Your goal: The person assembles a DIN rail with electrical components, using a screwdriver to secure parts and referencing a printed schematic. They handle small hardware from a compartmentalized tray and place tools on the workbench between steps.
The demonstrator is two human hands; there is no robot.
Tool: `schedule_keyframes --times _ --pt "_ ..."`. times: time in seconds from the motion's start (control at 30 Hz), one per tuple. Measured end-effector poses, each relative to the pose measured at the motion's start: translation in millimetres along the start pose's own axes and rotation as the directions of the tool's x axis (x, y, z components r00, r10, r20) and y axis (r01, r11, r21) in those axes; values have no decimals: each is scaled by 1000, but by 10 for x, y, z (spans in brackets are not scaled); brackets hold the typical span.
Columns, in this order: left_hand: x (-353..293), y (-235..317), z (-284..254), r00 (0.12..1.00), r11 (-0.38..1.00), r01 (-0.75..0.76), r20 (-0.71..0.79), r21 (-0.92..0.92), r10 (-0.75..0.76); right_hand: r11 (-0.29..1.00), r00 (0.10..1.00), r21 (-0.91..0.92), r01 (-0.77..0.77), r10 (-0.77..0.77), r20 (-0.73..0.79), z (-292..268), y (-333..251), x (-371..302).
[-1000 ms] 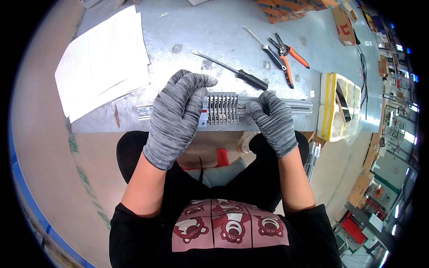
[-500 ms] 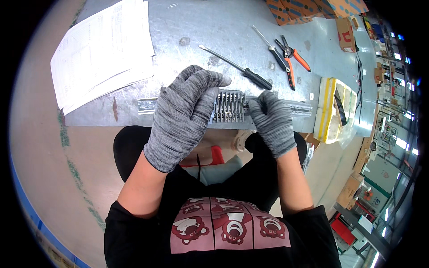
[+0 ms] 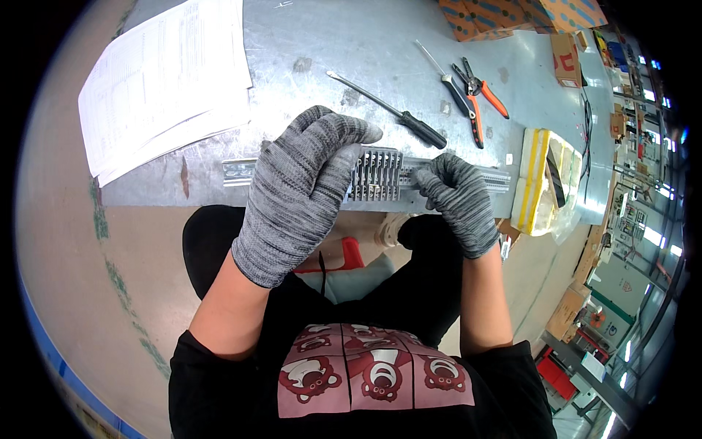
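Note:
A slotted metal mounting rail (image 3: 238,173) lies along the near edge of the metal bench. A row of grey terminal blocks (image 3: 378,175) sits on its middle part. My left hand (image 3: 298,194), in a grey knitted glove, closes over the left end of this row, its fingers and thumb bent about the blocks. Just right of the row, my right hand (image 3: 462,201), gloved alike, is above the rail with thumb and fingertips pinched together. Whatever lies between those fingertips is too small or hidden to make out.
Beyond the rail lie a black-handled screwdriver (image 3: 420,129), a slimmer screwdriver (image 3: 457,95) and orange-handled pliers (image 3: 491,97). Paper sheets (image 3: 168,88) cover the bench's left side. A white foam box with yellow tape (image 3: 531,183) stands at the right. Patterned cardboard (image 3: 486,18) is at the far edge.
My right hand has drawn back slightly to the right from the terminal blocks, its fingers curling into a tighter pinch. The left hand stays nearly in place at the row.

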State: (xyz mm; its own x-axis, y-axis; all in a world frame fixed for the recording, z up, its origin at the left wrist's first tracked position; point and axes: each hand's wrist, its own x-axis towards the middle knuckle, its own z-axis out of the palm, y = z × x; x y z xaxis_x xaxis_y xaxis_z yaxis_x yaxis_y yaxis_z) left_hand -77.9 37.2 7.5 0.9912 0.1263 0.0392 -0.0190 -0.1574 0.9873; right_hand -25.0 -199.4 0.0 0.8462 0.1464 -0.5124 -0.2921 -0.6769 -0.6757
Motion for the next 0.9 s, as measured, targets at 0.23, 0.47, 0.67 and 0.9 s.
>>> schedule_keyframes --times 0.23,0.47,0.67,0.9 --pt "0 -45 18 999 998 -50 6 42 50 990 996 -126 66 -73 -45 62 91 26" --pt "-11 -16 81 990 976 114 99 -186 -97 939 985 333 85 -29 -170 -70 -41 -250" --pt "-96 13 392 891 735 443 347 -514 -294 863 998 503 56 -62 -5 34 -141 -523" --pt "-177 -163 570 882 721 467 324 -511 -342 813 996 579 55 -87 28 136 6 -486"
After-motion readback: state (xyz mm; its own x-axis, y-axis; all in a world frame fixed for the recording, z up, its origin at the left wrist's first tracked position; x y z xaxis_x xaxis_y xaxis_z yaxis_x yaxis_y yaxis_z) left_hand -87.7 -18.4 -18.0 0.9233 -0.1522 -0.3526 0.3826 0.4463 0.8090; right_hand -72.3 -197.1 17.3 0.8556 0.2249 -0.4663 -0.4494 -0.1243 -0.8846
